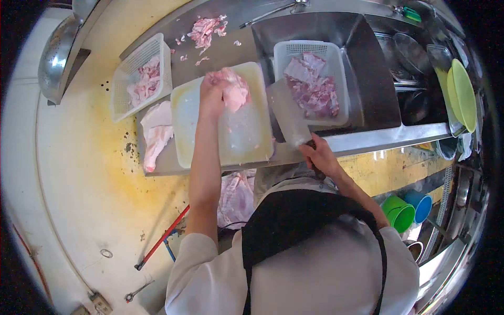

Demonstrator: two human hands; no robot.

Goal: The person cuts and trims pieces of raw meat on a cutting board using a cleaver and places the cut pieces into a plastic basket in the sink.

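My left hand (213, 86) is closed on a pale pink piece of raw meat (236, 93), over the upper part of a white cutting board (244, 149). Part of the fingers is hidden behind the meat and slightly blurred. In my right hand (323, 156) is the dark handle of a cleaver (290, 113). Its broad blade points up and left, past the board's right edge and in front of a white basket (341, 113) holding cut red meat (315, 86). A raw leg with skin (157, 134) lies on the metal counter, left of the board.
Another white basket (119, 97) with pale pieces stands at the counter's left end. Meat scraps (203, 32) lie behind the board. The right basket sits in a metal sink (362, 63). A yellow-green basin (463, 97) leans far right; green (399, 214) and blue (418, 206) buckets stand below.
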